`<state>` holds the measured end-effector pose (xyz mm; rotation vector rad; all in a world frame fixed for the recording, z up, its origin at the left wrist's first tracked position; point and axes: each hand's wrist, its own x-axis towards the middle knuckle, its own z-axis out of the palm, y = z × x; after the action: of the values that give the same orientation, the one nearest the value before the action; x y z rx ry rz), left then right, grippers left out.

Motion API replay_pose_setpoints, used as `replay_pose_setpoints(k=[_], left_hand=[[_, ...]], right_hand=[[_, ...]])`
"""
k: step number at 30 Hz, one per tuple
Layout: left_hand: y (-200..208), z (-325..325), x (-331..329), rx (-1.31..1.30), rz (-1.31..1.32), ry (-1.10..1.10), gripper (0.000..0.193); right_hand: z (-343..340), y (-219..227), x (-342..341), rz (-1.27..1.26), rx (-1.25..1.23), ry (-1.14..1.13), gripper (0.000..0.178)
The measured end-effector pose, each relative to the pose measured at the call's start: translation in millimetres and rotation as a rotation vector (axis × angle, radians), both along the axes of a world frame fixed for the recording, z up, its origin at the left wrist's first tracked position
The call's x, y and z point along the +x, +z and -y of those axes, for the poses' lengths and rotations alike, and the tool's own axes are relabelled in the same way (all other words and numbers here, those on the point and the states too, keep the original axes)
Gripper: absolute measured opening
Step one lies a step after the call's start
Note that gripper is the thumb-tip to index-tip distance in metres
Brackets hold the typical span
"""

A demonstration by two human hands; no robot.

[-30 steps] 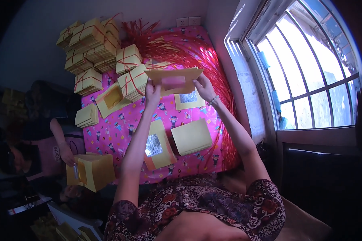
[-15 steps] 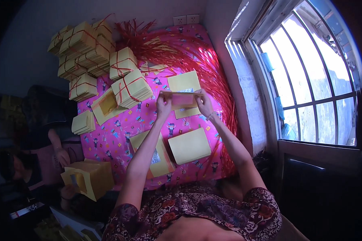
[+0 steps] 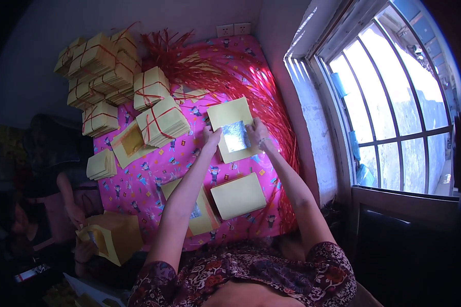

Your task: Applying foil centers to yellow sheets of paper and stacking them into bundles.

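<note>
Between my two hands is a stack of yellow paper sheets (image 3: 229, 113), its top sheet carrying a shiny silver foil patch. My left hand (image 3: 211, 137) closes on the left edge, and my right hand (image 3: 257, 134) grips the opposite edge. Whether the stack rests on the table or is slightly lifted, I cannot tell. Nearer to me lies a plain yellow paper stack (image 3: 238, 196). Beside it, partly hidden by my left forearm, are foil-patched yellow sheets (image 3: 205, 217).
Bundles of yellow paper tied with red ribbon (image 3: 93, 56) are piled at the back left. Loose red ribbons (image 3: 271, 94) run along the far and right sides of the pink patterned tablecloth (image 3: 210, 176). At the left, another person's hands (image 3: 84, 250) hold yellow paper. A barred window (image 3: 394, 107) is on the right.
The paper in my hands was seen nearly edge-on; now it is tilted flat with its foil patch facing up. My hands have come slightly lower in the view.
</note>
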<state>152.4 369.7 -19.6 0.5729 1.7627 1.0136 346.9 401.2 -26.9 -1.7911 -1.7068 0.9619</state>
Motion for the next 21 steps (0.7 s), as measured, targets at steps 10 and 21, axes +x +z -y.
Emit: replay_pose_setpoints(k=[10, 21], left_hand=[[-11.4, 0.7, 4.7, -0.004, -0.343, -0.179, 0.039], [-37.3, -5.9, -12.1, 0.047, -0.225, -0.125, 0.04]], right_hand=[[4.4, -20.1, 1.6, 0.004, 0.122, -0.057, 0.02], [-2.1, -14.4, -6.8, -0.018, 0.134, -0.072, 0.017]])
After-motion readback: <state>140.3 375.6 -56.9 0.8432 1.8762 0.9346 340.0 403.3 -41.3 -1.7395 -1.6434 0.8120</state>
